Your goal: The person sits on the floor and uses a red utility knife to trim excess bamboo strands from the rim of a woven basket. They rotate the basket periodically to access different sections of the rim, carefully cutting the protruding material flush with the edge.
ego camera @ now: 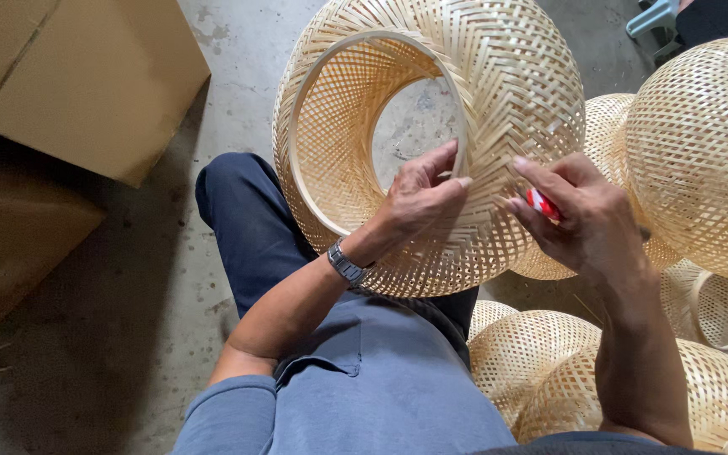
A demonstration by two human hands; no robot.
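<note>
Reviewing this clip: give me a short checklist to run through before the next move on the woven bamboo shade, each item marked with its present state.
1. Left hand grips the inner ring of the woven bamboo shade: ok.
2. Right hand holds the small red and white tool: ok.
3. Tool tip touching the weave: cannot tell, fingers hide it.
4. Shade rests on the lap, steady: ok.
5. Finished shades stand apart from the working hands: ok.
6. Weave free of loose strips: cannot tell.

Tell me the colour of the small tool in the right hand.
Red and white, as far as the tool shows within the right hand; head view.
</note>
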